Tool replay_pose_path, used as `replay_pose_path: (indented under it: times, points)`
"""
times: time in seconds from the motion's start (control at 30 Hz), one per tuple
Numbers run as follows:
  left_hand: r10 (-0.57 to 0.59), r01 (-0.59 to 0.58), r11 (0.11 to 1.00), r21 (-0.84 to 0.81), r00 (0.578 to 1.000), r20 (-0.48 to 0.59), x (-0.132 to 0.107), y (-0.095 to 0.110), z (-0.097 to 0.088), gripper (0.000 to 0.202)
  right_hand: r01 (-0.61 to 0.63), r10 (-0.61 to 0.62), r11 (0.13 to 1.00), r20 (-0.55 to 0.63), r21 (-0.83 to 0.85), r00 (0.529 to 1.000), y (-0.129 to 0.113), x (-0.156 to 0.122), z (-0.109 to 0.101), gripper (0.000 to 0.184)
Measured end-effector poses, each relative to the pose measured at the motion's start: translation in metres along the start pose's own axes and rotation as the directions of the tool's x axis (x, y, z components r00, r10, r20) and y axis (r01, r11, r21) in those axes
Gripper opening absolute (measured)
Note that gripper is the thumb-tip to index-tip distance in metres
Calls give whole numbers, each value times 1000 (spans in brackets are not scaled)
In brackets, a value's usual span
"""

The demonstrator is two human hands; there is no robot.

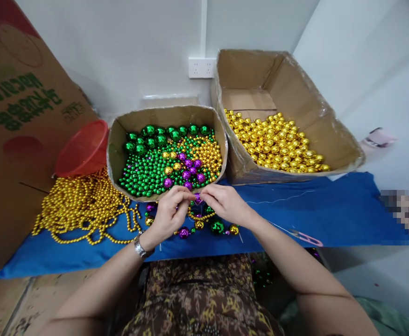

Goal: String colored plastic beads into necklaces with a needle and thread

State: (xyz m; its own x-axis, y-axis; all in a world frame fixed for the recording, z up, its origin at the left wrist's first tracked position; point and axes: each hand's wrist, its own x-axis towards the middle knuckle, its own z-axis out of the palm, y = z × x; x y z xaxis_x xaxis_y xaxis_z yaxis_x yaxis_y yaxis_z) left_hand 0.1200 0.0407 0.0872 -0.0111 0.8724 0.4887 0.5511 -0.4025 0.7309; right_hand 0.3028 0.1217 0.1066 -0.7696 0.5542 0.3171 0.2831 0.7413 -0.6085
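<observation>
My left hand [171,209] and my right hand [227,201] meet at the front of the smaller carton, fingertips pinched around a fine thread. A purple bead [198,198] shows between them; whether a finger touches it I cannot tell. Just below, on the blue cloth, lies a beaded garland with a green ball [217,227], a purple ball [184,232] and gold balls [199,224]. My hands partly cover it. Another stretch of pale thread [281,199] trails over the cloth to the right.
The smaller carton [111,156] holds green, gold and purple beads. Right of it, a larger carton [295,70] contains gold balls. Gold bead strings [81,205] heap beneath a red basin [83,147] at left. Pink-handled thread snips [309,239] rest on the blue cloth [344,210].
</observation>
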Motion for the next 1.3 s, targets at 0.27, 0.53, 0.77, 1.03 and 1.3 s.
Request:
replay_pose_path:
  times: [0.27, 0.53, 0.77, 1.03, 1.3]
  points:
    - [-111, 118, 991, -69, 989, 95, 4, 5, 3, 11, 21, -15, 998, -88, 56, 996, -7, 4, 1, 21]
    - [-372, 360, 410, -838, 905, 206, 3, -1, -12, 22, -175, 281, 856, -154, 486, 947, 21, -19, -11, 24]
    - [-309, 268, 245, -932, 933, 187, 10, 8, 10, 21, 72, 460, -97, -20, 993, 888, 4, -21, 24, 31]
    - [-456, 328, 270, -906, 872, 180, 0, -2, 11, 30, 28, 509, -59, 6, 998, 861, 9, -29, 26, 30]
    - [-540, 461, 292, -838, 803, 253, -12, -18, 19, 36, -186, 427, 591, -109, 785, 898, 29, -51, 27, 27]
